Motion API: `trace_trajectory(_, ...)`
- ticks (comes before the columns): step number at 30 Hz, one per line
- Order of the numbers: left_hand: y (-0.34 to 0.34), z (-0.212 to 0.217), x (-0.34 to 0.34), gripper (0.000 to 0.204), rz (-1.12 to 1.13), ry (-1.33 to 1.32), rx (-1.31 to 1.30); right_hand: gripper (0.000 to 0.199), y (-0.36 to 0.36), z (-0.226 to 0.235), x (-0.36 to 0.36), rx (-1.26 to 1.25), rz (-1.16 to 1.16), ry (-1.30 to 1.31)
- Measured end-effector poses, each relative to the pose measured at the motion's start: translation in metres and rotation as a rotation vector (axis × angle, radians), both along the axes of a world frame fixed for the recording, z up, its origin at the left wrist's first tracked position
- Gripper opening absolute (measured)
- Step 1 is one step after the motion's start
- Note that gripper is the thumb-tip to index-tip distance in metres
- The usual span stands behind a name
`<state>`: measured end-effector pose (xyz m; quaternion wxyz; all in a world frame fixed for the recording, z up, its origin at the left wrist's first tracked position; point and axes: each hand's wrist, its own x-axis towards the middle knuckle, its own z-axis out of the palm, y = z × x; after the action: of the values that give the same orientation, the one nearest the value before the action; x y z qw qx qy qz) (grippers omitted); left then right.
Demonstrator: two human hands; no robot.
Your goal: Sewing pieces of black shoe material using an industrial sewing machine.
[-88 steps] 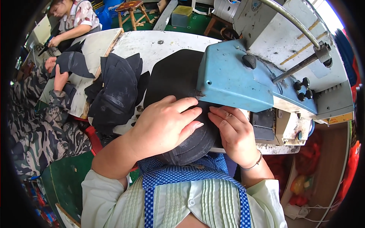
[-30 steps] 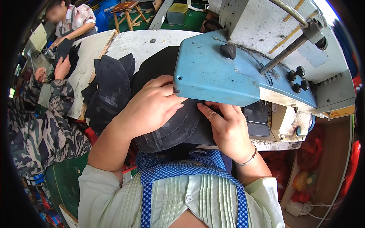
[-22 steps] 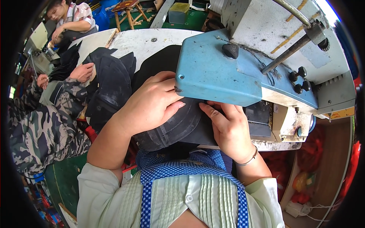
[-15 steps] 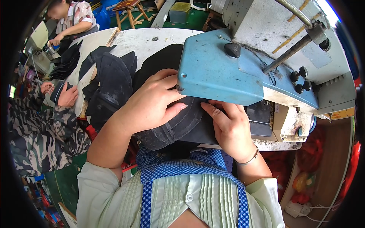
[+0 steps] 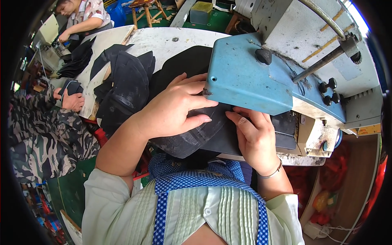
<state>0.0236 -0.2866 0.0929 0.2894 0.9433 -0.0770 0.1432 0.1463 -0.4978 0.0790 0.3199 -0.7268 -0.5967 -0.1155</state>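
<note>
- While the left hand lies palm down over the curved black panel, its fingers are spread and its thumb stands off from them — resting or pressing, by the look of it, rather than gripping
- The right hand is at the panel's right side, thumb and forefinger close together just below the blue sewing-machine head; whether they are clamped on the edge I cannot tell
- The panel lies under the left hand, its rounded end toward the blue checked apron, its far side running up to the machine head, which hides the needle area
- The step in hand seems to be guiding the panel's edge through the machine
- The next move probably calls for a small turn of the panel — left palm steering the bulk, right fingertips keeping the edge lined up and clear of the needle
- Left of the panel, a pile of black cut pieces sits on the white worktable, near a co-worker's hand
</note>
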Motion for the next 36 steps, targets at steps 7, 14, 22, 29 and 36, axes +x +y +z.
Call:
trace_trajectory(7, 0.001, -0.002, -0.001, 0.029, 0.001, -0.003, -0.015, 0.032, 0.0, 0.001, 0.001, 0.009, 0.013, 0.01)
trace_trajectory(14, -0.002, -0.003, -0.003, 0.031, 0.032, -0.019, 0.029, 0.033, 0.002, 0.002, 0.0, 0.01, 0.006, 0.013)
trace_trajectory(22, -0.016, -0.008, -0.003, 0.029, 0.1, -0.045, -0.06, 0.032, 0.001, 0.001, -0.001, 0.001, -0.004, 0.014)
trace_trajectory(29, -0.023, -0.017, -0.001, 0.021, 0.118, -0.138, -0.169, 0.031, 0.0, 0.0, 0.0, 0.013, -0.011, 0.016)
trace_trajectory(36, -0.023, -0.016, 0.0, 0.018, 0.09, -0.139, -0.063, 0.032, 0.001, 0.0, -0.002, 0.019, -0.021, 0.007)
